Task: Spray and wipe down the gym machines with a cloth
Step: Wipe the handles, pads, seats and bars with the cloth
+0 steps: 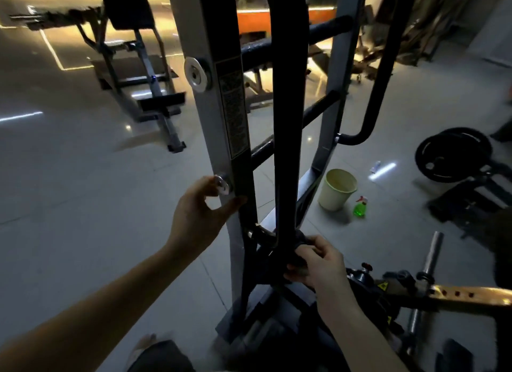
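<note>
Label (234, 108) on the upright post (205, 116) is too blurred to read.

A pale yellow bucket (337, 190) stands upright on the glossy grey tiled floor (83, 177). Well to its right sit black weight plates (451, 155). A small white object (376, 167) lies on the tiles between them, too small to identify.

A single head-worn wide-angle camera looks forward and down, close to the machine frame (219, 138). Both forearms enter from the bottom edge, with floor (69, 177) beyond.
</note>
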Demonstrator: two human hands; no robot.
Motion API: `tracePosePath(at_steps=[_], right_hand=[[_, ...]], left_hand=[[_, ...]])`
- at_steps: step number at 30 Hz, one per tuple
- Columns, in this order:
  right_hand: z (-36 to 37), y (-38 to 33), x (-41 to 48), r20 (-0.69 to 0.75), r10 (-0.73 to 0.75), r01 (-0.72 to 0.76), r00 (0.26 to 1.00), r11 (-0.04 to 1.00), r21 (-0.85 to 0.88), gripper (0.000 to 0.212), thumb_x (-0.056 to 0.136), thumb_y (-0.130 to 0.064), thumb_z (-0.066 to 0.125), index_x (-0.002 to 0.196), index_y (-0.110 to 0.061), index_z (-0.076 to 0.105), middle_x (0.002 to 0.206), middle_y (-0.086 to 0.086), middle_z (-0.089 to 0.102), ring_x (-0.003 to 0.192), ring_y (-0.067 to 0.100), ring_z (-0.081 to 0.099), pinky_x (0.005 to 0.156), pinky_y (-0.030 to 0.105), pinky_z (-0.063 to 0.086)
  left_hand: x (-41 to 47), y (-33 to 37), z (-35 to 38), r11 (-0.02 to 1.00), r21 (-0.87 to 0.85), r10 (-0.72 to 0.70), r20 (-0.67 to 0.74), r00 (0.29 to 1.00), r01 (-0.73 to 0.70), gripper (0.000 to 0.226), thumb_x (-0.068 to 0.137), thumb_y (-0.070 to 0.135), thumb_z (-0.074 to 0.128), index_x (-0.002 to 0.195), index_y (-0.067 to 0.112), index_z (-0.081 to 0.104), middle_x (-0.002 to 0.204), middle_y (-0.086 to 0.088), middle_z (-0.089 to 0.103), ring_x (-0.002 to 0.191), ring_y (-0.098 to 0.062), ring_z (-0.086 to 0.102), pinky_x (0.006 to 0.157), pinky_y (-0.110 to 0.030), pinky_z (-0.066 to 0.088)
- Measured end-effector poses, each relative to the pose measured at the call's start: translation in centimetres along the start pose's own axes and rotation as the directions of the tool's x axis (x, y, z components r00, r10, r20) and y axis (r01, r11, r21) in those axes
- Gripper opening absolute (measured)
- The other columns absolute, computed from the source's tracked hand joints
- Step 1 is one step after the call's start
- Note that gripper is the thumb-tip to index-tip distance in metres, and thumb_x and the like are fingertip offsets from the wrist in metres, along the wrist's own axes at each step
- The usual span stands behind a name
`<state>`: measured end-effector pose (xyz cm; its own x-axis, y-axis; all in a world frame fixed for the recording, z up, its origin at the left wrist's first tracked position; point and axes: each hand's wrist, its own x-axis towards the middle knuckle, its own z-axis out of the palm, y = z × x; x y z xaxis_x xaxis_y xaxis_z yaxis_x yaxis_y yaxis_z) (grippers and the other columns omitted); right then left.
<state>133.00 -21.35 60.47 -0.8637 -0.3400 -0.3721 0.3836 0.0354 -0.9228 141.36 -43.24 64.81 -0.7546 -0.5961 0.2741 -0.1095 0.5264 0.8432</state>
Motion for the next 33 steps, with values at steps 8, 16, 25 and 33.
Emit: tracePosePath(at_steps=[8, 16, 25, 33], right_hand=[[7.6, 2.5, -2.4, -0.620, -0.006, 0.166, 0.784, 0.965, 0.201, 0.016, 0.100, -0.007, 0.060, 0.084, -0.009, 0.059, 0.089, 0.014, 0.065, 0.081, 0.023, 0.064, 0.073, 0.036, 0.056], [16.5, 2.6, -4.0, -0.859, -0.128, 0.316, 0.495, 0.948, 0.040, 0.017, 0.092, -0.008, 0.074, 0.087, -0.024, 0.074, 0.092, 0.002, 0.076, 0.087, 0.018, 0.074, 0.080, 0.038, 0.063], [18.3, 6.0, -0.9, -0.701, -0.545, 0.175, 0.459, 0.829, -0.531, 0.074, 0.089, -0.084, 0.034, 0.082, -0.020, 0.069, 0.063, -0.007, 0.061, 0.056, 0.007, 0.060, 0.058, 0.031, 0.052], [20.1, 3.1, -2.4, -0.678, -0.229, 0.031, 0.699, 0.956, -0.292, 0.022, 0.103, -0.006, 0.053, 0.091, -0.001, 0.070, 0.092, 0.018, 0.073, 0.090, 0.033, 0.073, 0.071, 0.037, 0.063]], left_hand=[[4.2, -4.1, -3.5, 0.981, -0.033, 0.193, 0.338, 0.921, -0.193, 0.033, 0.083, 0.049, 0.078, 0.109, 0.032, 0.066, 0.102, 0.020, 0.065, 0.099, -0.002, 0.060, 0.081, -0.018, 0.046], [6.6, -4.5, -7.3, 0.962, -0.219, 0.268, 0.661, 0.701, -0.161, 0.047, 0.092, 0.018, 0.068, 0.137, 0.028, 0.060, 0.123, 0.003, 0.066, 0.106, -0.015, 0.064, 0.092, -0.041, 0.055], [8.8, -5.2, -8.4, 0.954, -0.287, 0.293, 0.817, 0.496, -0.092, 0.059, 0.096, 0.013, 0.061, 0.146, 0.041, 0.046, 0.133, 0.004, 0.057, 0.115, -0.018, 0.062, 0.094, -0.040, 0.057], [10.8, -6.9, -7.9, 0.941, -0.324, 0.335, 0.850, 0.407, -0.099, 0.077, 0.093, -0.001, 0.055, 0.153, 0.043, 0.036, 0.135, 0.005, 0.057, 0.111, -0.012, 0.063, 0.091, -0.031, 0.058]])
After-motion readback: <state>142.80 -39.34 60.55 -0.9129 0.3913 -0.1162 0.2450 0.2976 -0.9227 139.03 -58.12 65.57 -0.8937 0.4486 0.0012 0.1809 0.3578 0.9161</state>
